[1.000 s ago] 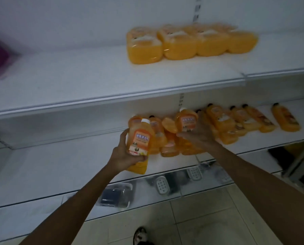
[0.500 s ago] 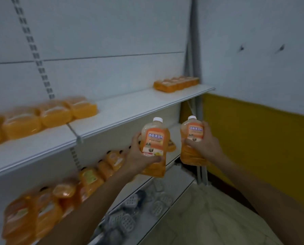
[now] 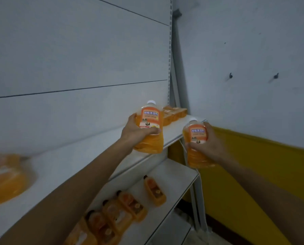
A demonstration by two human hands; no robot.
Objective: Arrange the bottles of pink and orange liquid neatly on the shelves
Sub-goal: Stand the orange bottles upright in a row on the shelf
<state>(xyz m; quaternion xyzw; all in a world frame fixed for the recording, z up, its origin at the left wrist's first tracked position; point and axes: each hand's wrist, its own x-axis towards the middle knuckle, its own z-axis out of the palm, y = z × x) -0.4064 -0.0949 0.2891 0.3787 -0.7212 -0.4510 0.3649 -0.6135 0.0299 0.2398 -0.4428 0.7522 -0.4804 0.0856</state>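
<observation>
The left bottle (image 3: 149, 129) is clamped upright in the left hand (image 3: 134, 132) fingers, in front of the shelf (image 3: 175, 131) edge; the right bottle (image 3: 194, 152) is clamped likewise in the right hand (image 3: 207, 147)

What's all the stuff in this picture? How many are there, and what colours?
bottle in the left hand: one, orange with a white cap, in front of the upper shelf
bottle in the right hand: one, orange with a white cap, beside the upper shelf's corner
far bottles: a row, number unclear, orange, far end of the upper shelf
blurred bottles: number unclear, orange, upper shelf at the picture's left edge
lying bottles: at least four, orange with dark caps, flat on the lower shelf
upper shelf: one, white
lower shelf: one, white
wall band: one, yellow, low on the right wall
hooks: two, dark, right wall
left hand: one, grips its bottle
right hand: one, grips its bottle
</observation>
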